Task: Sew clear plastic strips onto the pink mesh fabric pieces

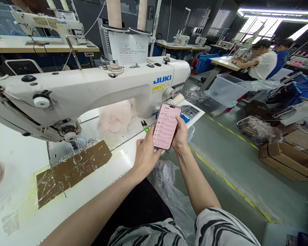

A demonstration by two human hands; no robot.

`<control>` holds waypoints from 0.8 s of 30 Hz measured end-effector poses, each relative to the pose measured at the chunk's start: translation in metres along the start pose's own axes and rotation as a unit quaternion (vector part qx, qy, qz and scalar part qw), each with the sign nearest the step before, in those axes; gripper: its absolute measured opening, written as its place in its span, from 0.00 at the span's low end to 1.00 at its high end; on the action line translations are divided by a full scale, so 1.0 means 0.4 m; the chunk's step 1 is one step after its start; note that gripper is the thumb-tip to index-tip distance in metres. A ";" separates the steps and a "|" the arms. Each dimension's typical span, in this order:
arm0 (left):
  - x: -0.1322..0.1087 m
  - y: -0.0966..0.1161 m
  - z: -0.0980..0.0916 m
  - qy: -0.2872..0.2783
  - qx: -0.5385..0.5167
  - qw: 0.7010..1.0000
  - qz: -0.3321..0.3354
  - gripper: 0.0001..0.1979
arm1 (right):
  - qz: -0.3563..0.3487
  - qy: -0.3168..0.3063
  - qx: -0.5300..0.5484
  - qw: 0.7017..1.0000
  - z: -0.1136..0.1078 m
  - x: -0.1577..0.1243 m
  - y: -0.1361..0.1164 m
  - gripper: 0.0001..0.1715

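Note:
A smartphone (166, 127) with a lit pink screen of text rows is held between both hands, just off the front of the sewing table. My left hand (146, 153) grips its left edge and lower corner. On the opposite edge, my right hand (181, 133) is closed round it, with the thumb at the screen's side. Green-handled thread snips (145, 127) lie on the table right behind my left hand. Behind the phone stands a white sewing machine (105, 89), and a heap of sheer pale pink fabric (118, 118) rests under its arm.
Brown tape (74, 172) covers part of the table (113, 174) before the needle. Thread cones (114, 13) stand behind the machine. To the right are clear plastic bins (226, 90), a cardboard box (289, 160) and a yellow floor line (228, 184). Two people (264, 61) sit farther back.

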State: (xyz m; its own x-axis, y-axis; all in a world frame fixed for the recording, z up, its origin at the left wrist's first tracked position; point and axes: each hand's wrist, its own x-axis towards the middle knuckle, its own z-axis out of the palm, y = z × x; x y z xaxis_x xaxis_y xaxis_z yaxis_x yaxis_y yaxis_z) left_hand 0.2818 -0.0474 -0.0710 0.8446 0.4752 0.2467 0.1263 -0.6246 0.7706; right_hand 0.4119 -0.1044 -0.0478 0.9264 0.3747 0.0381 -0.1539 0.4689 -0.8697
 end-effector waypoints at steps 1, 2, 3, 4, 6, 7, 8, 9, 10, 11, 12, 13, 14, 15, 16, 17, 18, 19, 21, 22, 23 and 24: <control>0.000 0.001 -0.001 -0.001 0.001 1.000 -0.001 0.41 | 0.001 0.000 0.004 1.000 0.001 -0.002 -0.001 0.20; 0.001 0.002 -0.002 -0.002 0.002 1.000 -0.002 0.41 | 0.003 0.002 0.009 1.000 0.002 -0.003 -0.001 0.20; 0.001 0.003 -0.002 -0.003 0.004 1.000 -0.005 0.41 | 0.004 0.004 0.013 1.000 0.003 -0.003 -0.002 0.20; 0.001 0.004 -0.003 -0.004 0.006 1.000 -0.007 0.41 | 0.005 0.006 0.017 1.000 0.003 -0.003 -0.001 0.21; 0.001 0.005 -0.003 -0.004 0.009 1.000 -0.009 0.41 | 0.004 0.007 0.024 1.000 0.003 -0.003 0.000 0.22; 0.001 0.006 -0.003 -0.003 0.009 1.000 -0.008 0.41 | 0.002 0.005 0.026 1.000 0.003 -0.002 0.001 0.22; 0.001 0.006 -0.002 -0.002 0.008 1.000 -0.006 0.41 | 0.001 0.002 0.029 1.000 0.003 -0.003 0.001 0.22; 0.000 0.005 -0.001 0.000 0.007 1.000 -0.004 0.41 | 0.000 -0.002 0.030 1.000 0.004 -0.003 0.002 0.23; 0.000 0.004 0.000 0.002 0.005 1.000 -0.002 0.41 | 0.000 -0.006 0.032 0.999 0.004 -0.005 0.003 0.23; 0.000 0.004 0.001 0.005 0.004 1.000 -0.001 0.41 | -0.001 -0.010 0.034 0.999 0.004 -0.006 0.004 0.24; 0.001 0.003 0.002 0.009 0.003 1.000 0.000 0.42 | -0.002 -0.014 0.035 0.999 0.003 -0.009 0.007 0.24; 0.001 0.002 0.003 0.012 0.002 1.000 0.000 0.42 | -0.003 -0.019 0.037 0.999 0.001 -0.011 0.010 0.24; 0.001 0.001 0.003 0.015 0.001 1.000 0.000 0.42 | -0.005 -0.023 0.039 0.999 -0.001 -0.014 0.015 0.24; 0.002 0.000 0.003 0.016 0.000 1.000 -0.001 0.42 | -0.007 -0.026 0.041 0.999 -0.003 -0.017 0.020 0.24; 0.002 0.000 0.003 0.016 -0.002 1.000 -0.002 0.42 | -0.008 -0.030 0.042 0.999 -0.005 -0.019 0.025 0.24; 0.003 -0.001 0.002 0.016 -0.004 1.000 -0.004 0.42 | -0.007 -0.032 0.043 0.999 -0.008 -0.021 0.031 0.24; 0.003 -0.002 0.002 0.015 -0.005 1.000 -0.004 0.42 | -0.005 -0.035 0.044 0.998 -0.010 -0.022 0.037 0.24; 0.003 -0.002 0.001 0.013 -0.006 1.000 -0.004 0.42 | 0.000 -0.038 0.045 0.998 -0.012 -0.023 0.042 0.24; 0.002 -0.003 0.001 0.011 -0.009 1.000 -0.001 0.42 | 0.012 -0.052 0.046 0.998 -0.015 -0.024 0.048 0.24; 0.002 -0.003 0.000 0.012 -0.009 1.000 0.000 0.42 | 0.016 -0.058 0.047 0.997 -0.015 -0.024 0.050 0.24; 0.002 -0.003 0.000 0.011 -0.010 1.000 0.001 0.43 | 0.020 -0.063 0.048 0.997 -0.015 -0.023 0.050 0.24; 0.002 -0.002 0.000 0.011 -0.010 1.000 0.001 0.43 | 0.022 -0.065 0.049 0.996 -0.015 -0.023 0.050 0.24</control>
State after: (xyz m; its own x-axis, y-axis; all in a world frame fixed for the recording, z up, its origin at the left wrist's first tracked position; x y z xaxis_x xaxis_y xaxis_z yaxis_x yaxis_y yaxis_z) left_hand 0.2824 -0.0465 -0.0714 0.8333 0.4876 0.2604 0.1139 -0.6124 0.7823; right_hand 0.4024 -0.1032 -0.0685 0.8668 0.4938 0.0697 -0.2320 0.5230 -0.8202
